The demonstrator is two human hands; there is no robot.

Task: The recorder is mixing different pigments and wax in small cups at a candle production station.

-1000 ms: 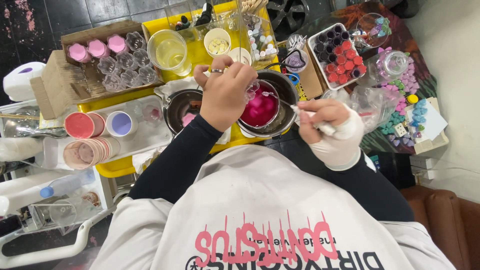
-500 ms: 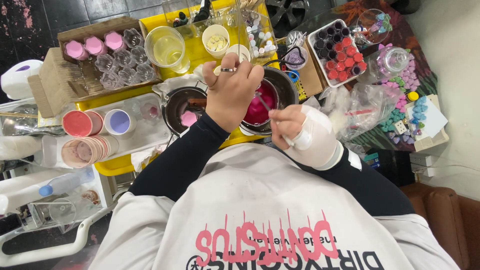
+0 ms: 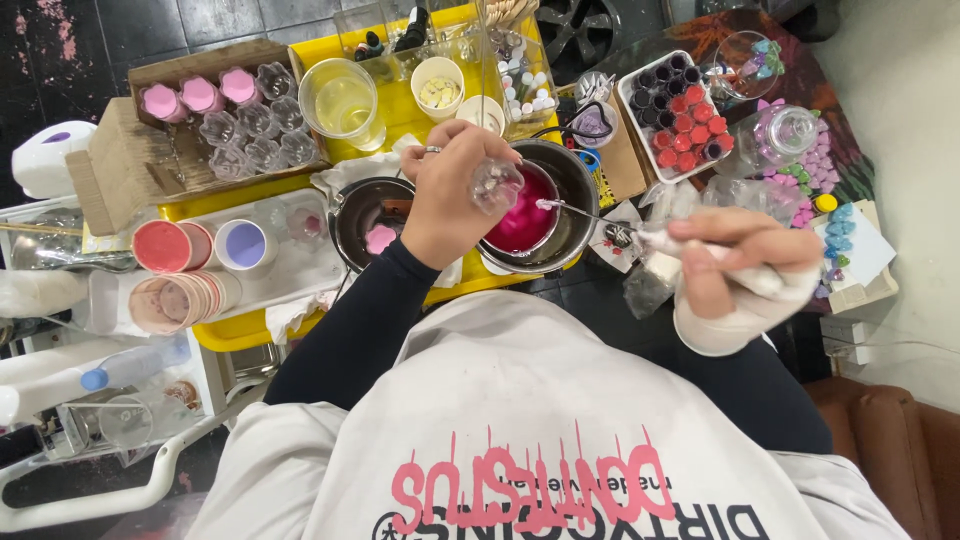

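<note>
- The left hand [image 3: 445, 195] curls its fingers around a small clear faceted mould [image 3: 495, 185], gripping it over the metal pot [image 3: 570, 180] that holds bright pink liquid.
- The right hand [image 3: 745, 265], wrapped in a white bandage at the wrist, pinches a thin metal tool [image 3: 590, 212] between thumb and pressed-together fingers; the tool's tip reaches over the pot's rim, just beside the mould.
- A second, darker pot [image 3: 352, 205] sits touching the first, to its left in the view, with a pale pink flower-shaped piece [image 3: 380, 240] inside.
- Both pots stand on a yellow tray [image 3: 410, 110].
- A brown cardboard box [image 3: 110, 165] at the upper left holds rows of flower-shaped containers [image 3: 235, 110], some with pink lids, others clear.
- A clear cup [image 3: 343, 103] of pale yellow liquid stands beside a white cup [image 3: 438, 85] on the tray.
- A white rectangular package [image 3: 685, 115] to the upper right carries round pots in red and dark purple, set in neat rows.
- Near it stands a clear glass jar [image 3: 785, 135], with small purple, blue and green pieces scattered around.
- Round containers [image 3: 165, 245] in red, lilac and pink sit on a white tray at the left.
</note>
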